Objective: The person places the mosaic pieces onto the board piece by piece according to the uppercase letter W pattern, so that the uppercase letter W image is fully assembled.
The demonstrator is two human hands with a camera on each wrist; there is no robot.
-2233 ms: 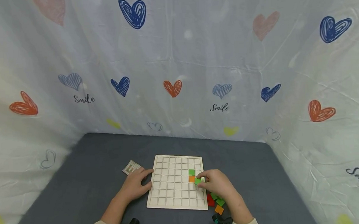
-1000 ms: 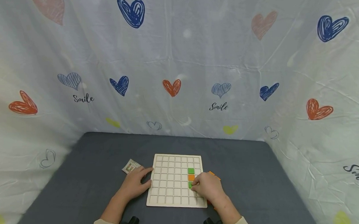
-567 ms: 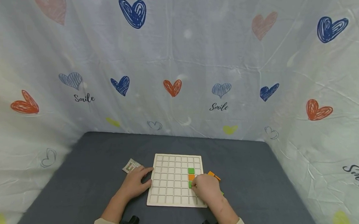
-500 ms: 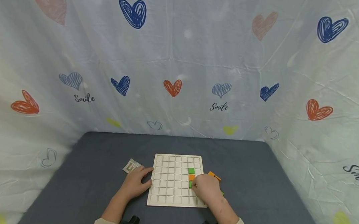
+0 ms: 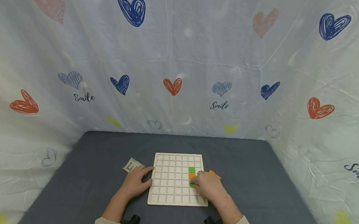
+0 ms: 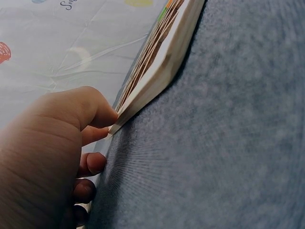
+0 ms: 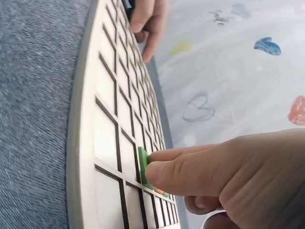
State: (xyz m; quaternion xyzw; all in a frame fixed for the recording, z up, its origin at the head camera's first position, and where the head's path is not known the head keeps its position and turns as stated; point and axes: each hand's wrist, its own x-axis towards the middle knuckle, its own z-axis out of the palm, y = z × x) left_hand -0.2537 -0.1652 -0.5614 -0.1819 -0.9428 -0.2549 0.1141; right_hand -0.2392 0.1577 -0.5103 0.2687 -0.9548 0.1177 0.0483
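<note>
A pale wooden grid board (image 5: 167,182) lies on the table. In one of its right-hand columns, a green tile (image 5: 192,169) and an orange tile (image 5: 192,176) sit one below the other. Just below them, the right hand (image 5: 211,187) holds another green tile (image 7: 143,164) between thumb and index finger, at a grid cell; the fingertips partly cover it. The left hand (image 5: 135,182) touches the board's left edge with relaxed fingers. In the left wrist view, its fingertips (image 6: 112,119) meet the board's rim.
A small card with a printed grid (image 5: 131,164) lies beyond the left hand. Orange tiles (image 5: 214,174) show right of the board, partly behind the right hand. A dark cloth (image 5: 108,145) covers the table, and a curtain with printed hearts (image 5: 177,58) hangs behind.
The right hand has carried the green tile left to the cell below the orange tile; within the last half second its fingers shifted slightly there. The left hand has stayed at the board's edge.
</note>
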